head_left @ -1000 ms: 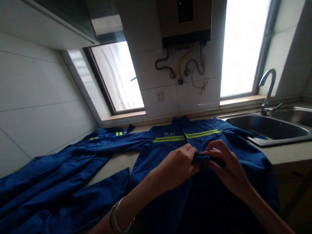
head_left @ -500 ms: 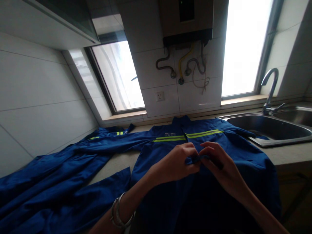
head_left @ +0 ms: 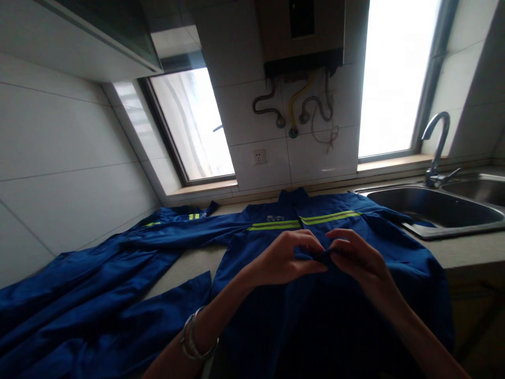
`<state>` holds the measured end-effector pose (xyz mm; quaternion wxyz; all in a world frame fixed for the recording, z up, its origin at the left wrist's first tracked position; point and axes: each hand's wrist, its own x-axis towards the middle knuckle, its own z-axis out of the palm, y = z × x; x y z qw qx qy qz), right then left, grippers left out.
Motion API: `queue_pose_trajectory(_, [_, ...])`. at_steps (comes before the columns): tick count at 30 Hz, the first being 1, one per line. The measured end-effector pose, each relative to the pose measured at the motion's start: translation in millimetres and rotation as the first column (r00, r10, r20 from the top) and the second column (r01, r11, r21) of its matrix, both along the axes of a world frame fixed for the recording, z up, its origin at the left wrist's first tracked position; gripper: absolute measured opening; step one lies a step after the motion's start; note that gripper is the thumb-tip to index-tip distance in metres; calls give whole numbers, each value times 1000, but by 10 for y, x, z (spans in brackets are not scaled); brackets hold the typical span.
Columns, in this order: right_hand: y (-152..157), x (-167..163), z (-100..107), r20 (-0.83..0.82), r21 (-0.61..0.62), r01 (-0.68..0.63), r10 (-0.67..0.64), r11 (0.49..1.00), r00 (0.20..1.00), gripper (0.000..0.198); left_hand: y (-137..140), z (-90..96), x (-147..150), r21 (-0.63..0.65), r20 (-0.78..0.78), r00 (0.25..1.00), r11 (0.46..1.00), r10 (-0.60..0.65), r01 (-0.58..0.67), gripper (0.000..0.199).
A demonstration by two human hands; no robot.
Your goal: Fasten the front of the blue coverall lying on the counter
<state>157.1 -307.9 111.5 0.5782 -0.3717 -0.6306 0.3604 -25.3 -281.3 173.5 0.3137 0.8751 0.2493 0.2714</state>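
A blue work jacket (head_left: pixel 256 263) with yellow-green stripes across its chest lies front up, collar toward the wall, its lower part draping toward me. Over its middle, my left hand (head_left: pixel 290 258) pinches the front edge of the cloth between thumb and fingers. Close beside it, my right hand (head_left: pixel 357 258) grips the same raised fold, fingers curled. Any button or fastener between the fingertips is too dark to make out. Another blue garment (head_left: pixel 98 295) is spread out to the left, with a striped piece at its far end.
The jacket rests on a pale counter (head_left: pixel 203 261). At the right is a steel sink (head_left: pixel 418 229) with a tap (head_left: pixel 436 147); one sleeve reaches its rim. A water heater (head_left: pixel 302 37) with pipes hangs on the tiled wall between two windows.
My right hand has shifted slightly right, and the left thumb and fingers have straightened a little along the fold. The garments lie as before.
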Motion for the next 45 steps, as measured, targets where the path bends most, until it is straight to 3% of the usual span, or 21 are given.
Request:
queue_pose_trajectory(11, [-17, -95, -14, -17, 72, 290, -289, 954, 957, 32, 46, -21, -15, 20, -24, 999, 999, 40, -40, 14])
queue_pose_trajectory(18, [0, -87, -12, -59, -10, 124, -125, 992, 990, 41, 173, -126, 8, -140, 118, 990, 986, -74, 91, 17])
queue_pose_trajectory(24, [40, -54, -53, -96, -76, 26, -33, 997, 995, 41, 241, -218, 26, -450, 128, 991, 890, -25, 81, 26])
queue_pose_trajectory(27, [54, -54, -86, -66, -48, 59, -62, 997, 996, 37, 253, -246, 51, -404, 83, 996, 914, -9, 42, 28])
queue_pose_trajectory(31, [32, -100, -115, -35, 48, 196, -195, 979, 980, 31, 213, -211, 76, -224, 65, 998, 975, 18, -2, 27])
queue_pose_trajectory(34, [13, -110, -139, -13, 161, 237, -238, 958, 971, 28, 176, -181, 71, -264, 96, 995, 964, 6, 20, 28])
queue_pose_trajectory(38, [67, -63, -231, 43, 392, 204, -240, 897, 970, 23, 194, -266, 79, -473, 253, 966, 865, -48, 166, 30])
queue_pose_trajectory(41, [152, -26, -314, 67, 529, 105, -164, 842, 984, 21, 227, -377, 114, -561, 343, 938, 792, -45, 242, 26])
queue_pose_trajectory(43, [186, -5, -344, 76, 626, 62, -139, 778, 987, 27, 227, -418, 140, -586, 353, 934, 767, -48, 261, 24])
queue_pose_trajectory(45, [181, 20, -346, 91, 725, 81, -211, 684, 973, 33, 206, -420, 161, -603, 335, 941, 757, -47, 252, 24])
